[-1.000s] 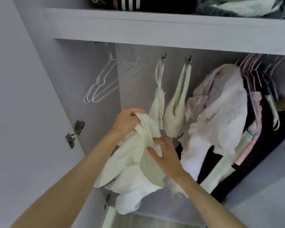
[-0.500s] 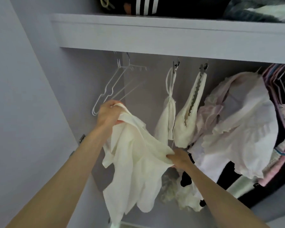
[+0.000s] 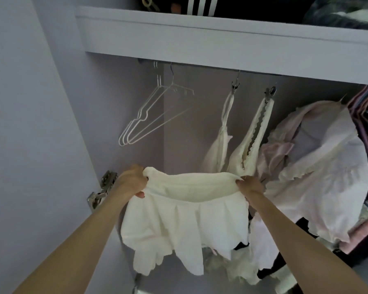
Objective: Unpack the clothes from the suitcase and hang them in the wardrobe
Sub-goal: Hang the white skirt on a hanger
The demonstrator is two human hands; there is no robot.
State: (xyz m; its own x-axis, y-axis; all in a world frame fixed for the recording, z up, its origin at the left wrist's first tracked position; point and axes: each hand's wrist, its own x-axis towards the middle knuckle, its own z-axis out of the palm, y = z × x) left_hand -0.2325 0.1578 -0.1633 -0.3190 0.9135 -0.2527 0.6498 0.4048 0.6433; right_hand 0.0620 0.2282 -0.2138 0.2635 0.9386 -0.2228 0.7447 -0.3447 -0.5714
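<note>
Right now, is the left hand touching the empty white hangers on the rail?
Apart. The head view shows the left hand gripping the cream skirt, with bare wardrobe wall between it and the hangers above.

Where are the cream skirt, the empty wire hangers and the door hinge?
cream skirt point(image 3: 185, 219): head view, pleated front panel.
empty wire hangers point(image 3: 146, 119): head view, sloping shoulder wires.
door hinge point(image 3: 103, 188): head view, metal arm.

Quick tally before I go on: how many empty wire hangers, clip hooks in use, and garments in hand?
Empty wire hangers: 3
Clip hooks in use: 2
Cream skirt, gripped by left hand and right hand: 1
Total: 6
</note>
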